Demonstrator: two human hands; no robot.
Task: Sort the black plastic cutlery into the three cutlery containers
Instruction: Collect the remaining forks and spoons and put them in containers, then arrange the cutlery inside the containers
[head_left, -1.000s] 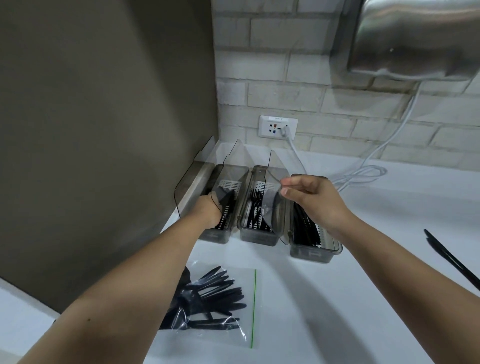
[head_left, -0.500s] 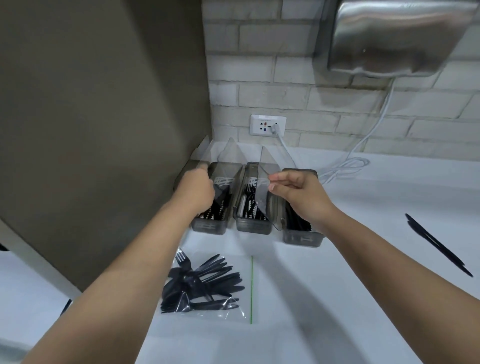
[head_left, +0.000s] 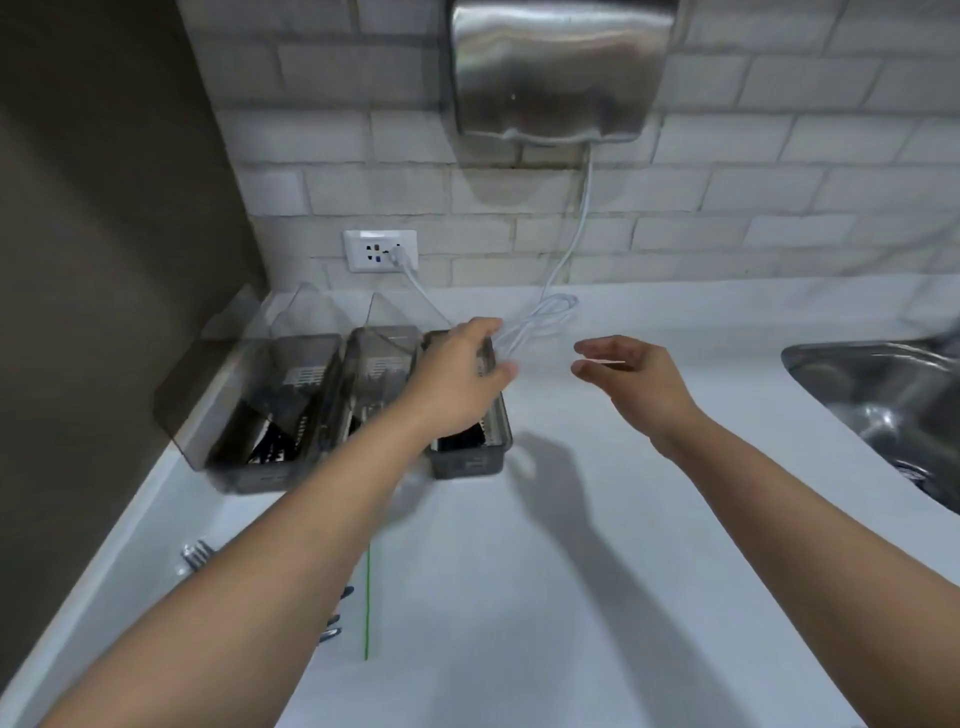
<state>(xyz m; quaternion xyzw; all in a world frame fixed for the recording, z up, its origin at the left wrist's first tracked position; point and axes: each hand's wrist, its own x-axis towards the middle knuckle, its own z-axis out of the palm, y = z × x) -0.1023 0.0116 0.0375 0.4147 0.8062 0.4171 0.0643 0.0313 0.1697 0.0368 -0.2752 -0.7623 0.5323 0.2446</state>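
Three smoky translucent cutlery containers stand side by side against the dark left wall: the left one (head_left: 270, 467), the middle one (head_left: 382, 345) and the right one (head_left: 470, 460), each with black cutlery inside. Their clear lids (head_left: 306, 317) stand tilted up. My left hand (head_left: 457, 382) reaches across over the right container, fingers curved and apart, with nothing visible in it. To the right, my right hand (head_left: 626, 374) hovers above the counter, open and empty. A clear bag of black cutlery (head_left: 200, 553) with a green strip lies mostly hidden under my left forearm.
A white counter (head_left: 545, 597) runs to a steel sink (head_left: 883, 410) at the right. A hand dryer (head_left: 561, 67) hangs on the brick wall; its white cable (head_left: 543, 314) loops on the counter behind the containers and goes to an outlet (head_left: 379, 251).
My left hand left the left container and crossed to the right container. My right hand let go of the lid and moved right, now open. The view swung right, showing the sink.
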